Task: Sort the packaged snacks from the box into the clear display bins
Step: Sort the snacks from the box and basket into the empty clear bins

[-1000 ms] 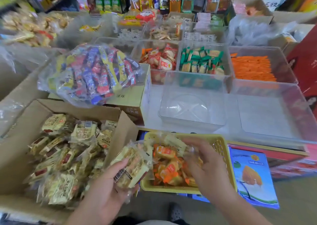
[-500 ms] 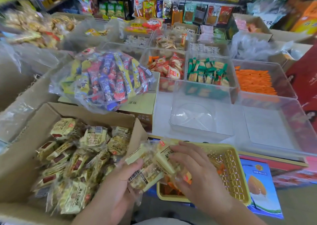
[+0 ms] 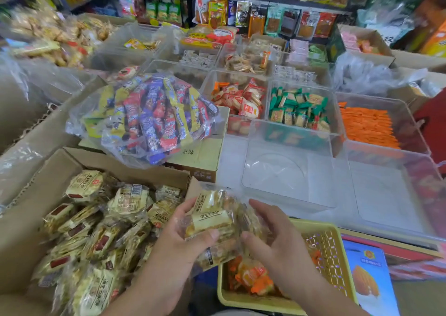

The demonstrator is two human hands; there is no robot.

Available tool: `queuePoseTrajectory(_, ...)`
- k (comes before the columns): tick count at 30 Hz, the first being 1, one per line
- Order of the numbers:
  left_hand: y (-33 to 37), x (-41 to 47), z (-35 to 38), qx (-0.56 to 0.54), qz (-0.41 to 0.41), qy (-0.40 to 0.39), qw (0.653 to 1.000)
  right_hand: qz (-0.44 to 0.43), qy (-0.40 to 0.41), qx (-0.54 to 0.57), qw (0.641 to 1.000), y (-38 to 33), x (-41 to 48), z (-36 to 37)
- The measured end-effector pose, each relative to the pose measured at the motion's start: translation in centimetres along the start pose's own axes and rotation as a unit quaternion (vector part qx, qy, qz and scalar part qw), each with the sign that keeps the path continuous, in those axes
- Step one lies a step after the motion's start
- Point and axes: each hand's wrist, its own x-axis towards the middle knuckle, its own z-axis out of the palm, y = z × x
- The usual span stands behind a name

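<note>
An open cardboard box (image 3: 29,233) at lower left is full of pale yellow packaged snacks (image 3: 101,231). My left hand (image 3: 178,241) grips a small stack of these snack packs (image 3: 212,224) just right of the box's corner. My right hand (image 3: 275,241) touches the stack's right side, thumb under it and fingers spread over it. Beyond the hands stands an empty clear display bin (image 3: 289,171), with another empty clear bin (image 3: 386,195) to its right.
A yellow basket (image 3: 333,255) with orange-wrapped snacks sits under my right hand. A clear bag of colourful snack bars (image 3: 149,115) lies on a closed carton. Behind are bins of red packs (image 3: 241,101), green packs (image 3: 299,108) and orange sticks (image 3: 366,125).
Both hands have risen from the basket with the snack stack, and my right hand has come onto the stack. The camera has tilted up a little.
</note>
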Motion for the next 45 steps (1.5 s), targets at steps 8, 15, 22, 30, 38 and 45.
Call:
queuePoseTrajectory(8, 0.3, 3.2, 4.1, -0.019, -0.018, 0.109, 0.994, 0.072, -0.021, 0.076, 0.994, 3.4, 6.0, -5.9)
queuePoseTrajectory(15, -1.0, 6.3, 6.3, -0.052, 0.001, 0.169, 0.984, 0.064, -0.007, 0.120, 0.991, 7.5, 12.2, -12.4)
queuePoseTrajectory(22, -2.4, 8.7, 7.8, -0.034, 0.008, 0.206, 0.978, 0.048, 0.033, 0.035, 0.998, 11.6, 18.3, -13.7)
queuePoseTrajectory(30, -3.5, 9.1, 8.1, -0.100, 0.015, 0.215, 0.971, -0.002, -0.036, -0.234, 0.972, 14.4, 24.7, -10.8)
queuePoseTrajectory(38, -4.6, 9.8, 7.8, -0.092, 0.012, 0.224, 0.970, 0.013, -0.196, -0.378, 0.905, 15.3, 26.7, -6.4)
queuePoseTrajectory(45, -5.2, 10.0, 7.6, -0.098, -0.001, 0.233, 0.967, 0.061, -0.344, -0.311, 0.884, 16.0, 25.7, -5.7)
